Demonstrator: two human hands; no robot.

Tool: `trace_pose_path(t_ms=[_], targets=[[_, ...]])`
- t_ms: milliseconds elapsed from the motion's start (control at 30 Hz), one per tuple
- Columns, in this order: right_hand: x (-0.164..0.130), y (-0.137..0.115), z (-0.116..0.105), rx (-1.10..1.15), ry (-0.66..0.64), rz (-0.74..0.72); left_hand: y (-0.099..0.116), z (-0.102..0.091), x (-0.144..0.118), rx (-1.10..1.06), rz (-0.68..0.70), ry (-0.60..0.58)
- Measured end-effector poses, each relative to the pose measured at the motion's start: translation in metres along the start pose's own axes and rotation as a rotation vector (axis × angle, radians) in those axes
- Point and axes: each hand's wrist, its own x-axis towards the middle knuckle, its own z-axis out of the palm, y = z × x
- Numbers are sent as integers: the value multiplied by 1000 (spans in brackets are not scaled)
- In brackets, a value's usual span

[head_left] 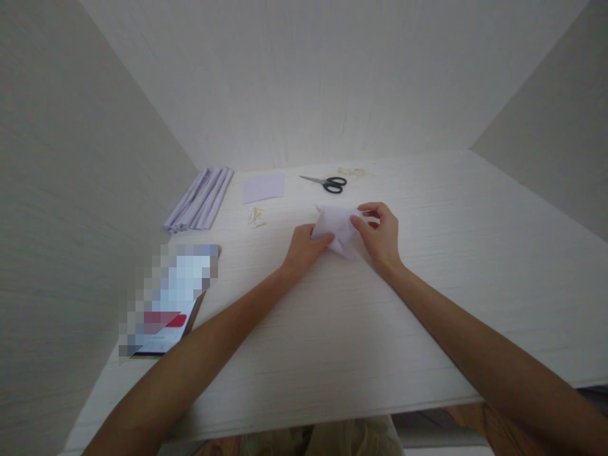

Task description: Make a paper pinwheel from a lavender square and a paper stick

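Note:
A folded sheet of pale lilac-white paper (336,221) is held between both hands over the middle of the table. My left hand (308,245) grips its lower left side, thumb lying on top and the other fingers hidden beneath. At its upper right edge, my right hand (380,233) pinches the paper between thumb and fingers. One flap of the sheet hangs downward below the hands. Just beyond the paper lie scissors (327,183) with black handles, blades pointing left.
A flat paper piece (263,188) lies at the back left, with several thin tan bits (257,217) before it. More tan bits (352,171) lie behind the scissors. Rolled papers (199,199) and a lit, partly blurred phone or tablet (175,297) occupy the left. Walls (304,82) enclose the table (304,354).

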Motion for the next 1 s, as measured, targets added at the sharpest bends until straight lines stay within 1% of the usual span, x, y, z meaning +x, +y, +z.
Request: trace_pose_path(t_ms=[100,233,400,500,567,633,733,867,1000], targets=[[0,-1,0,-28,-1,-50,1,0,0,6,2,-14],[-2,-5,-2,-78,-1,-160,0,0,1,-13,-12,-13],[-8,-12,-4,-131,2,-398,1,0,1,-33,-17,13],[-11,-12,-4,-186,-14,-575,4,0,1,-39,-30,21],[-11,-12,-3,-197,4,-662,5,0,1,-50,-38,23],[-11,-12,-4,-192,32,-690,6,0,1,-64,-46,17],[-10,-12,-6,-161,60,-694,6,0,2,-59,-62,14],[-11,-13,-8,-108,51,-714,6,0,2,-63,-70,10],[-14,-10,-8,-38,54,-695,7,-1,1,-65,-77,7]])
